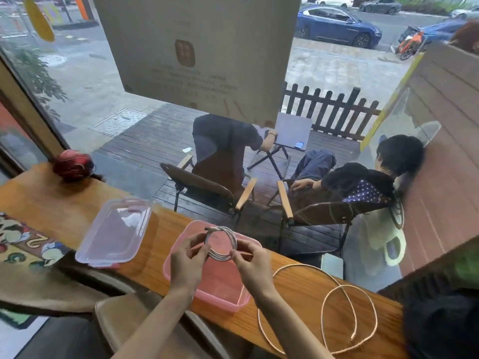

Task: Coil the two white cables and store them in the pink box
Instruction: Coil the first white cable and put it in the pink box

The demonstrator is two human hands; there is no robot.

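Note:
A white cable wound into a small round coil [225, 231] hangs just above the open pink box [220, 294], which sits on the wooden counter. My left hand [188, 257] pinches the coil's left side and my right hand [250, 263] pinches its lower right side. The second white cable [337, 288] lies loose in wide loops on the counter to the right of the box, untouched. Nothing shows inside the box.
The box's clear lid [114, 231] lies on the counter [293, 291] to the left. A red ball of yarn [72, 164] sits far left by the window glass. A chair back [121, 314] stands below the counter edge. Outside the window, people sit on chairs.

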